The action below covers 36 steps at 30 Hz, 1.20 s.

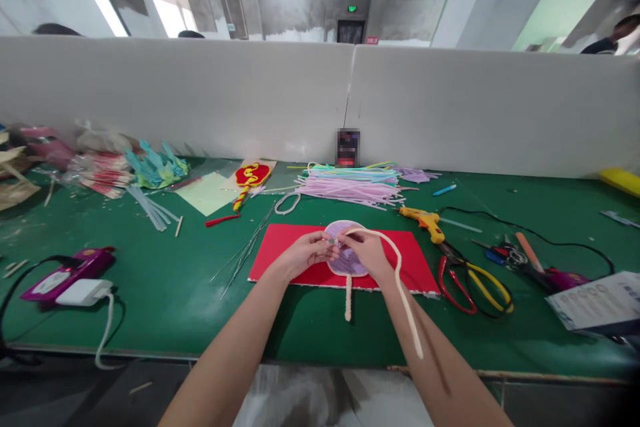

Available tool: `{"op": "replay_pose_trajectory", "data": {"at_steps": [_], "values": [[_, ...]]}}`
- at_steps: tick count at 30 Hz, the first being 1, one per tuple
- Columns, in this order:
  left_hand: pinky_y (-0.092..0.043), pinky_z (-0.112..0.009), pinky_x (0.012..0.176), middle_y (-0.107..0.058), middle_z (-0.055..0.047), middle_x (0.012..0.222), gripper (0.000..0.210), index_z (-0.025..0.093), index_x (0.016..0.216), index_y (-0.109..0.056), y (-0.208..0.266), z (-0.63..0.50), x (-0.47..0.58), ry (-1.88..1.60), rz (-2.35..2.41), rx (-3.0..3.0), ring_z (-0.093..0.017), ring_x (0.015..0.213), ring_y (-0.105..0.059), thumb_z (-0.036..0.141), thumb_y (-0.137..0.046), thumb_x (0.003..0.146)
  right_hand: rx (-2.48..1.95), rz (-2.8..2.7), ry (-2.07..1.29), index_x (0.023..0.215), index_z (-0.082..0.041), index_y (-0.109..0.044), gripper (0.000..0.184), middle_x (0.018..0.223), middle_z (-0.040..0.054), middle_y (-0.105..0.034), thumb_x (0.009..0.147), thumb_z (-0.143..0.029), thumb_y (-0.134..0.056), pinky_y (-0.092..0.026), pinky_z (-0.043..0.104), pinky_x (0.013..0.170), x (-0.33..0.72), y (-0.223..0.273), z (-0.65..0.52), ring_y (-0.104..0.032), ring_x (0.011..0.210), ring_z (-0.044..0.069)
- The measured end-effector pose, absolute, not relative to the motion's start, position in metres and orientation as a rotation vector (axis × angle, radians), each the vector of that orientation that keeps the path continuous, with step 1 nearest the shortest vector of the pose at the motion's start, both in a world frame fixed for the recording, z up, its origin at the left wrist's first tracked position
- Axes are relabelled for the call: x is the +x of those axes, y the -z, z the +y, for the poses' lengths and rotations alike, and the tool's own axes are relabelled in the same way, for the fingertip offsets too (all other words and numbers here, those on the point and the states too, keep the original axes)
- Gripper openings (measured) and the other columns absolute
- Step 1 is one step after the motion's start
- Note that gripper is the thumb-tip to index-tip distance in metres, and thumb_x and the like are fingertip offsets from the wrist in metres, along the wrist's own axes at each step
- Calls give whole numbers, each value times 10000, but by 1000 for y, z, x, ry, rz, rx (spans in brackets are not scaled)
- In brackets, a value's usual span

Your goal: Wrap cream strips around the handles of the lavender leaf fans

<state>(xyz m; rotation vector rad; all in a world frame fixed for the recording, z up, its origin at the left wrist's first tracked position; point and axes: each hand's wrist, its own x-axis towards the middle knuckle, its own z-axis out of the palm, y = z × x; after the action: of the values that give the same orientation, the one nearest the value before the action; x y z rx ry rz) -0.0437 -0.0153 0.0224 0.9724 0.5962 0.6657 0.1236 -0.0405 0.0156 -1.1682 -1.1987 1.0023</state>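
Over a red board [290,240], both hands meet with their fingertips close together. My right hand [369,250] is closed on a cream pipe cleaner [399,267], whose long free end curves down over my right forearm. The fingers of my left hand [310,250] are pinched near the pipe cleaner's other end; whatever small thing they hold is too small to make out. Just beneath the hands lies a round purple fan [345,267] with a cream rim, made of pipe cleaners. Its twisted cream handle [349,300] sticks out past the board's near edge.
Purple and green pipe cleaners [350,185] lie bundled behind the board. To the right are a yellow glue gun [424,221], scissors [455,280] and a cord. A red-and-yellow fan [253,175], thin wires [245,253] and a purple power strip [70,277] lie leftward. A partition [200,100] stands behind.
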Motion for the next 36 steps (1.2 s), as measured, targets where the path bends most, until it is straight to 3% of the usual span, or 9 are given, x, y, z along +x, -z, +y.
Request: {"op": "replay_pose_trajectory", "data": {"at_steps": [14, 36], "values": [[-474, -322, 744, -688, -122, 845, 250, 144, 817, -524, -20, -13, -44, -656, 634, 1112, -198, 777, -657, 327, -648, 701, -1201, -1254, -934, 632, -191, -650, 153, 689, 16, -661, 620, -343, -666, -461, 266, 605, 126, -15, -39, -597, 635, 167], [-479, -307, 738, -690, -138, 821, 274, 123, 821, -505, -15, -11, -41, -604, 701, 1102, -183, 746, -656, 324, -650, 706, -1212, -1366, -954, 642, -171, -622, 193, 606, 24, -648, 683, -358, -606, -482, 271, 571, 131, -10, -33, -603, 575, 163]]}}
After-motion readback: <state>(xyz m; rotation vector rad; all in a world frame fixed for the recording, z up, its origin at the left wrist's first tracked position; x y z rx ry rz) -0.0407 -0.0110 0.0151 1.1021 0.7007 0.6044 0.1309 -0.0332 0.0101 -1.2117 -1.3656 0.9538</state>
